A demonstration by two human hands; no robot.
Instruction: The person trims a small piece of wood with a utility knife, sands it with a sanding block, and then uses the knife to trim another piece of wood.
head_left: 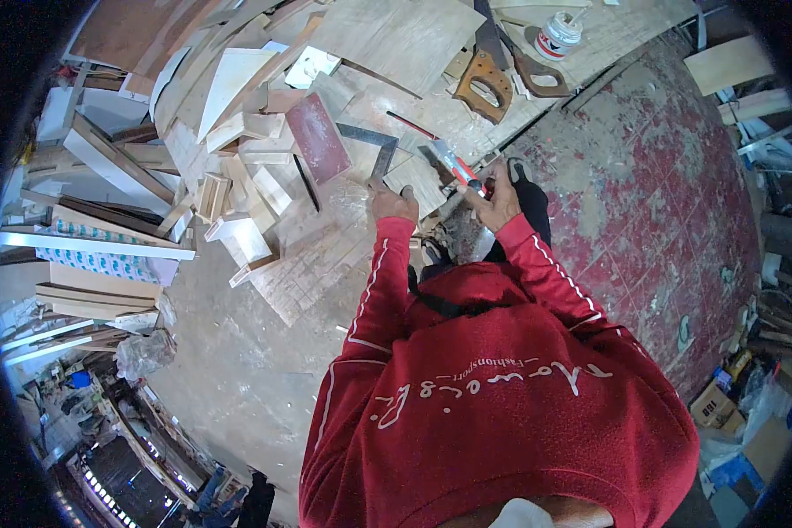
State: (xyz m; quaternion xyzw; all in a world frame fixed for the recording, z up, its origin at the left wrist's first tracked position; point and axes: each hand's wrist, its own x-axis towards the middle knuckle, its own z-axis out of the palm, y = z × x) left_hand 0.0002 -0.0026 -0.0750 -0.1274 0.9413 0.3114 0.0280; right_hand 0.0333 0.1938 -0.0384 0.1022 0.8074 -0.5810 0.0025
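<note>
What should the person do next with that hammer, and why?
Probably bring the hammer down onto the wood piece. The right hand grips its handle with the head just above the wood, while the left hand presses beside the metal square.

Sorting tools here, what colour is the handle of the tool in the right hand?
Red, with a metal end; the tool shows best in the head view.

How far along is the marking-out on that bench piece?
Done: many cut wood blocks lie piled on the bench. In hand: left hand rests by the metal square on a small board; right hand holds a red-handled tool. Left: any mark on that board is too small to see; handsaws lie untouched.
</note>
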